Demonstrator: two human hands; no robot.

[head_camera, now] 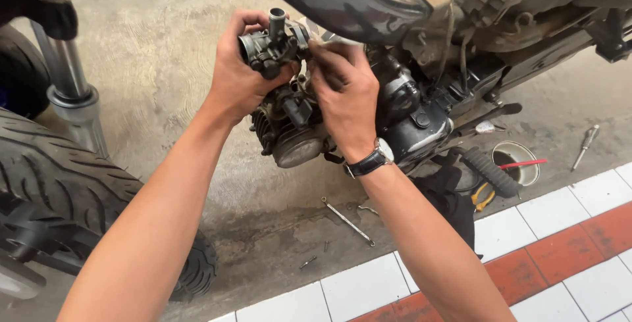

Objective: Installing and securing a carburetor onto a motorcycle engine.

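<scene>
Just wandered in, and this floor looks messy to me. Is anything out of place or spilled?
Yes. A thin metal rod and small screws lie loose on the concrete floor, which shows a dark stain below the engine. A screwdriver lies farther right. The carburetor is held in both hands.

No packages, labels, signs, screens.

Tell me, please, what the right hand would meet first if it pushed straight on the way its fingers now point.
The right hand points up and leftward at the carburetor held in the left hand. Its fingertips already seem to touch it, so the carburetor body comes first, though depth is hard to judge.
</scene>
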